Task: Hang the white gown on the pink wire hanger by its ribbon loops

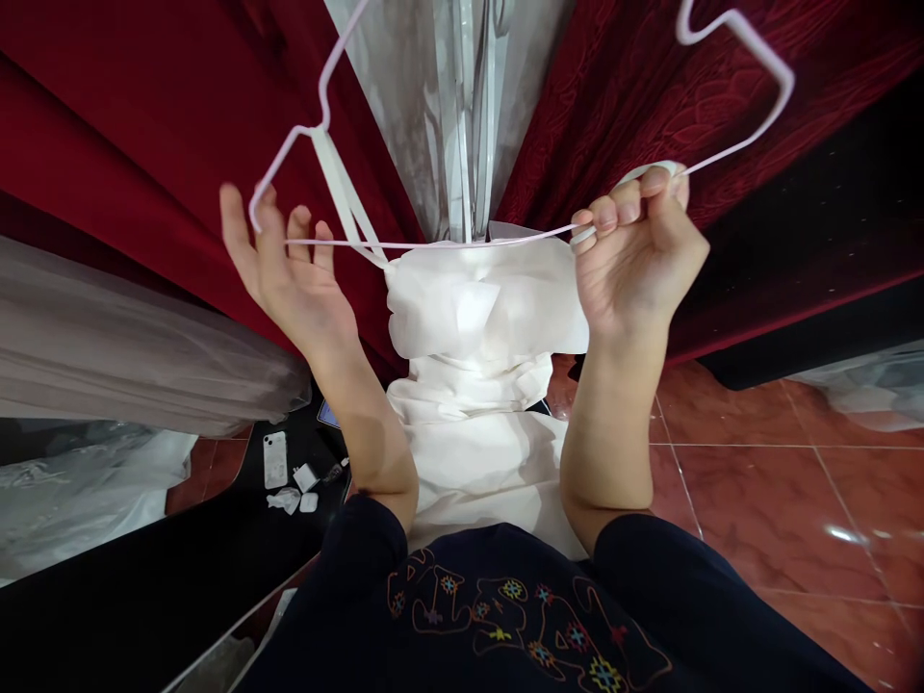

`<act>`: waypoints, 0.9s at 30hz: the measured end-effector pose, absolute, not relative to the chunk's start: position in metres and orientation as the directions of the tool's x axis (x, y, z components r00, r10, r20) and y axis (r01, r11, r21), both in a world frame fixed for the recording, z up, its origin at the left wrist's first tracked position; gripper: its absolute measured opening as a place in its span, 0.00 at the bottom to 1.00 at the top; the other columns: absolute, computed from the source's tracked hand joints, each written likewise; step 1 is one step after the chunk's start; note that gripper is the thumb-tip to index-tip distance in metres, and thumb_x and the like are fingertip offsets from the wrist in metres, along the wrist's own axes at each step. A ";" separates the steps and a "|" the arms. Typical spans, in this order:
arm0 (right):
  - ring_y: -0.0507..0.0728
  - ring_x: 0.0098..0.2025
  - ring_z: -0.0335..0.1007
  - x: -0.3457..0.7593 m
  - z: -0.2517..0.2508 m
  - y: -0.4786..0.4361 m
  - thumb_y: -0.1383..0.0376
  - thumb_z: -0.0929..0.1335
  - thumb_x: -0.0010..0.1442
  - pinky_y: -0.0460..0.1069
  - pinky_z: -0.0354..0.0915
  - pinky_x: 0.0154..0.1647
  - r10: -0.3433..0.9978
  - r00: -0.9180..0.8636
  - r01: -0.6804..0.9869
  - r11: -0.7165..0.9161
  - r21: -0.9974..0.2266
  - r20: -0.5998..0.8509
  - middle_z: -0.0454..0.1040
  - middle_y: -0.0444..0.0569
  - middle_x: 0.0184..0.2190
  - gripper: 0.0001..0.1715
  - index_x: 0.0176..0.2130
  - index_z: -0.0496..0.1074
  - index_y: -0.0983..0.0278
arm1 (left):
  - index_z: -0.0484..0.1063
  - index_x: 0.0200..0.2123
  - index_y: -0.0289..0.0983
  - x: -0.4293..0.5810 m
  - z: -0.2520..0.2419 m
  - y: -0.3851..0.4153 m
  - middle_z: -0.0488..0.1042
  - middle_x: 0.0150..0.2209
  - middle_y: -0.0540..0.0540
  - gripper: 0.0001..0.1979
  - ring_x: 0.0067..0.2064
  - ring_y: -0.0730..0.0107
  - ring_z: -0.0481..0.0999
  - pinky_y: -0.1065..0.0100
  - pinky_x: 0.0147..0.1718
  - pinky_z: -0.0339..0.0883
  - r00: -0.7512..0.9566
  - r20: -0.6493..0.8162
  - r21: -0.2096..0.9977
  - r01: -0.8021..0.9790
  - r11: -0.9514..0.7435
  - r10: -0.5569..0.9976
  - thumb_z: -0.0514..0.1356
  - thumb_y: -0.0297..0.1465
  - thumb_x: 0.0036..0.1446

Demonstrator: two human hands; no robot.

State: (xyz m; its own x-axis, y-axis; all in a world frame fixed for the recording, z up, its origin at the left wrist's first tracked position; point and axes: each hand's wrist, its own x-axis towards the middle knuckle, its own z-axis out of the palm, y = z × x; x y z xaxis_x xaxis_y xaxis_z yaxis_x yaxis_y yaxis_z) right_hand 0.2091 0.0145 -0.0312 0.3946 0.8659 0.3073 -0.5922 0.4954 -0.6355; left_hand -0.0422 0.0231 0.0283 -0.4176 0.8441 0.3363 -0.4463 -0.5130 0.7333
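Observation:
A pale pink clothes hanger (785,82) spans the space between my hands. From its lower bar downward hangs a white dress (491,298), its fabric gathered in folds at the waist. One thin strap (339,183) is looped over the hanger's left shoulder. My left hand (295,269) touches the hanger's left corner, fingers spread and one crossing the corner. My right hand (635,231) is closed around the other white strap (583,236) at the hanger's right side, with the lower bar running into its fingers. Part of that strap is hidden in the hand.
Dark red cloth (130,115) hangs at left, and patterned red cloth (722,106) at right. Grey shiny fabric (404,87) is between them. On a black surface (144,587) at lower left lie a phone (275,460) and a white charger (305,477). Red tiles (757,491) cover the floor.

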 end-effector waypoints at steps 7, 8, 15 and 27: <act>0.48 0.33 0.66 0.207 -0.033 0.018 0.54 0.63 0.61 0.55 0.71 0.56 0.864 0.412 -0.581 0.494 -0.647 0.290 0.66 0.42 0.29 0.10 0.34 0.64 0.57 | 0.62 0.31 0.39 -0.019 0.010 0.011 0.62 0.24 0.52 0.19 0.28 0.79 0.66 0.75 0.39 0.69 -0.231 0.436 0.449 -0.782 -0.433 0.870 0.41 0.36 0.73; 0.47 0.33 0.67 0.207 -0.031 0.017 0.54 0.63 0.61 0.53 0.72 0.56 0.865 0.413 -0.591 0.492 -0.639 0.284 0.67 0.42 0.29 0.10 0.34 0.64 0.57 | 0.60 0.29 0.39 -0.017 0.011 0.012 0.59 0.24 0.52 0.19 0.26 0.79 0.64 0.75 0.37 0.68 -0.249 0.454 0.439 -0.773 -0.458 0.856 0.41 0.35 0.73; 0.44 0.43 0.76 0.220 -0.015 0.008 0.69 0.61 0.61 0.42 0.74 0.48 0.816 0.540 -0.561 0.532 -0.634 0.207 0.75 0.39 0.37 0.13 0.43 0.71 0.62 | 0.56 0.29 0.39 -0.020 0.010 0.017 0.54 0.26 0.51 0.17 0.29 0.74 0.62 0.70 0.42 0.62 -0.237 0.443 0.519 -0.719 -0.463 0.865 0.45 0.39 0.71; 0.52 0.44 0.77 0.267 0.013 0.008 0.72 0.63 0.57 0.39 0.73 0.36 0.680 0.602 -0.025 0.540 -0.841 0.419 0.77 0.40 0.32 0.16 0.38 0.77 0.57 | 0.58 0.27 0.40 -0.027 -0.004 0.028 0.60 0.27 0.51 0.19 0.31 0.73 0.68 0.71 0.42 0.68 -0.317 0.357 0.688 -0.547 -0.477 0.879 0.49 0.45 0.67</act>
